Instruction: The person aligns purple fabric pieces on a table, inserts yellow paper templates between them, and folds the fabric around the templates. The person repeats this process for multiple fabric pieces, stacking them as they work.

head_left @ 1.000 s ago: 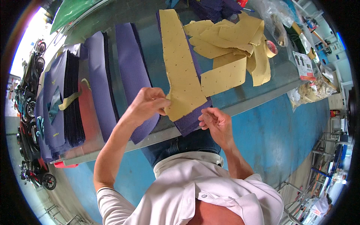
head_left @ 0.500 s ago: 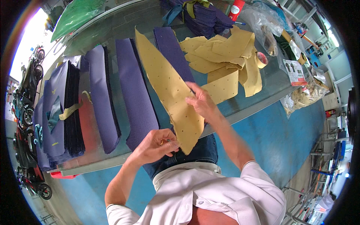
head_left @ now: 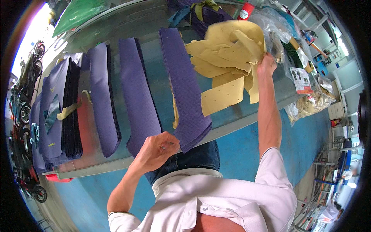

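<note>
My right hand (head_left: 266, 65) is closed on the edge of a yellow dotted sheet (head_left: 235, 31), which curls over a loose heap of similar yellow pieces (head_left: 224, 58) on the table. Near the table's front edge, my left hand (head_left: 162, 149) has its fingers curled in; whether anything is inside is hidden. Just beside it lies the lower end of a stack of long purple fabric pieces (head_left: 183, 85), with a yellow strip showing along its left side. Another long purple stack (head_left: 139, 85) lies to the left of that one.
Farther left are a narrow purple stack (head_left: 103, 96) and a thick tied bundle (head_left: 54, 116). At the back lie another purple bundle (head_left: 205, 19), a red can (head_left: 246, 11) and clear plastic bags (head_left: 266, 23). The metal table edge (head_left: 232, 129) runs in front of me.
My right hand has carried the yellow sheet off the purple stack, to the right and away, onto the yellow heap. My left hand has let go of the sheet's lower end.
</note>
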Available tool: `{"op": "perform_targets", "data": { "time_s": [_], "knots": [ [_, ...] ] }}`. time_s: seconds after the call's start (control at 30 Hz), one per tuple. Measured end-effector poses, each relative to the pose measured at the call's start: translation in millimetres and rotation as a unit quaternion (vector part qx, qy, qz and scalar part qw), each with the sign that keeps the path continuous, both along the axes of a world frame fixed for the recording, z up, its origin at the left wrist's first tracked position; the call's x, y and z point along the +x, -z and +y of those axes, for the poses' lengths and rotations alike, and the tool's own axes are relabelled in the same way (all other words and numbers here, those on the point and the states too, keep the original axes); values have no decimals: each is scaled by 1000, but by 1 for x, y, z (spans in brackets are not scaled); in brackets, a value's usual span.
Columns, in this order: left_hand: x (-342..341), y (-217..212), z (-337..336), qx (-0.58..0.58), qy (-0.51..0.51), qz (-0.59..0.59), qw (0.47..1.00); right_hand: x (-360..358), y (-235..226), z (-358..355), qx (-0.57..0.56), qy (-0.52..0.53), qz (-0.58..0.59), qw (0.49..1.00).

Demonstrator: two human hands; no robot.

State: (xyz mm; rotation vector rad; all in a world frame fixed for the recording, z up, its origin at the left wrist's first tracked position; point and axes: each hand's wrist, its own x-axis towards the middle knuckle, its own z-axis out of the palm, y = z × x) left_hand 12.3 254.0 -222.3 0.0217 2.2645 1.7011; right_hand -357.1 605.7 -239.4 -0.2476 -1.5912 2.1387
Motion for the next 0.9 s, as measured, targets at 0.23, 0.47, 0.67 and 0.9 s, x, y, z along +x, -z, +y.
{"op": "perform_targets", "data": {
  "time_s": [0.23,0.47,0.67,0.9],
  "knots": [
    [9,5,12,85,-106,-15,991,-31,-2,15,652,-3,-187,735],
    [51,23,44,336,-284,-119,890,114,-6,-56,671,-61,166,720],
    [63,41,55,415,-355,-147,825,284,27,-127,591,-420,217,654],
    [52,63,59,383,-350,-119,846,323,49,-138,609,-416,116,666]
  ]
}}
